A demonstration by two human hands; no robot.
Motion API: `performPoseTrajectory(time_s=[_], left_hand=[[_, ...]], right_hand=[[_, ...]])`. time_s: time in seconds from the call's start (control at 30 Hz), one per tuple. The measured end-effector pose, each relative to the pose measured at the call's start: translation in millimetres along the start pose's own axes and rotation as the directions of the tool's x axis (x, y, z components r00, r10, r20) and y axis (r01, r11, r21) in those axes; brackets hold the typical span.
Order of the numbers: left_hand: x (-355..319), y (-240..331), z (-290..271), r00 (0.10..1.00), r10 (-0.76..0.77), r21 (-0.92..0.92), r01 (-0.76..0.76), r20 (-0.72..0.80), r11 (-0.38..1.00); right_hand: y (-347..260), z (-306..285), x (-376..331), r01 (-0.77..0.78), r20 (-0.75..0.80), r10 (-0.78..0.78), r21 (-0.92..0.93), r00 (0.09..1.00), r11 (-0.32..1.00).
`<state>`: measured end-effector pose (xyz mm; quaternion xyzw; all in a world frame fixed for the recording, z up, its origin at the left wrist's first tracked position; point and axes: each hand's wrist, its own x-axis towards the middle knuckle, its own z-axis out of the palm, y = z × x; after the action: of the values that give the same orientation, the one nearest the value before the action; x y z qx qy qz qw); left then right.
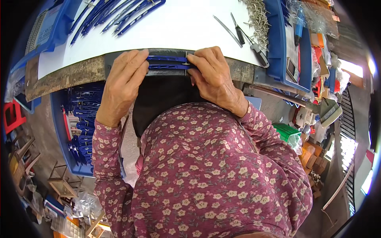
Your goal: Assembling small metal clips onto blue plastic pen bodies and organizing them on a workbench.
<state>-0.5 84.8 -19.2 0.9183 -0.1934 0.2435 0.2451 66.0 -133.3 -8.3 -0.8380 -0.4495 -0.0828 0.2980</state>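
A pair of narrow blue slotted strips (166, 58) lies side by side across the dark front edge of the bench, held between my two hands. My left hand (125, 77) is closed in a pinch at their left end. At the right end, my right hand (214, 73) has thumb and fingers closed on the strips. A thin metal pin (185, 63) crosses the strips right beside my right fingertips. Whether the fingers also touch the pin is hard to make out.
Loose blue strips (115, 16) lie at the back left on the white sheet (178, 27). Tweezers (227, 31), black-handled snips (258, 53) and a pile of metal pins (257, 23) are at the right. Blue bins (295, 75) flank the bench; a tub (59, 131) below holds more blue parts.
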Motion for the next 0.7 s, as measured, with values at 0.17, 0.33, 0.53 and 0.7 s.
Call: performPoseTrajectory(time_s=[0.17,0.33,0.53,0.7], left_hand=[[-12,-1,-9,0.998,-0.069,-0.03,0.069,-0.002,0.997],[-23,-5,-15,0.994,-0.11,0.015,0.11,-0.017,0.994],[-34,-5,-27,0.982,-0.178,0.041,0.18,-0.056,0.983],[-41,-3,-39,0.967,-0.235,0.046,0.241,-0.102,0.969]], right_hand=[[-4,8,9,0.033,0.038,-0.035,0.052,0.999,0.998],[-11,17,18,0.076,0.014,-0.077,0.063,0.997,0.995],[-16,33,26,0.132,0.003,-0.133,0.095,0.991,0.987],[-23,50,33,0.175,-0.029,-0.172,0.137,0.985,0.975]])
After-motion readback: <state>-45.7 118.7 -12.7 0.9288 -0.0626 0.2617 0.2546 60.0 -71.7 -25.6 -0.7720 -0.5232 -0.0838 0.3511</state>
